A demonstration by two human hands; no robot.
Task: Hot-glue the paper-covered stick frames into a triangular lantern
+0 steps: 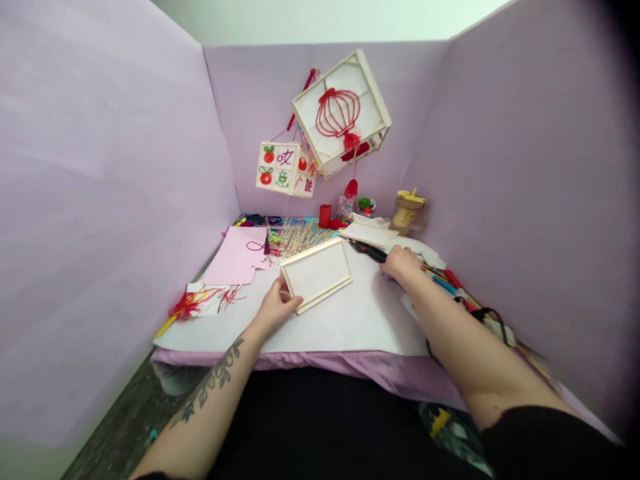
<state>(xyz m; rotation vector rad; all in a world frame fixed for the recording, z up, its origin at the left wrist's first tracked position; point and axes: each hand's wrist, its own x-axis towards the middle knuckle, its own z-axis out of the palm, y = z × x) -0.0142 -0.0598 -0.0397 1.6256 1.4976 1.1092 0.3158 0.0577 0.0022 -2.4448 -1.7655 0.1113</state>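
"Left hand [278, 305] first: what has it got?"

"It grasps the near left corner of a rectangular frame [320, 275], thumb on top. Pale strips edge its white panel."

"Where is that frame?"

"Over the middle of the white table cover [350, 330], set at a slant. I can't tell whether its underside touches the cover."

"And the right hand [404, 263]?"

"At the handle end of the dark pliers [369, 251], fingers curled. Whether they grip it or only touch it, I can't tell. The pliers' head points towards the frame's far right corner."

"What lies around them?"

"Just behind the pliers, another pale-edged panel [369, 233]. Behind the frame, a spread of thin sticks [300, 239]; to the left, pink paper [235, 257] and a tangle of red strands [186, 303]."

"Anything higher up?"

"Two box lanterns hang at the back: a large one [333, 137] with a red lantern design, tilted, and a smaller one [275, 167] with coloured characters."
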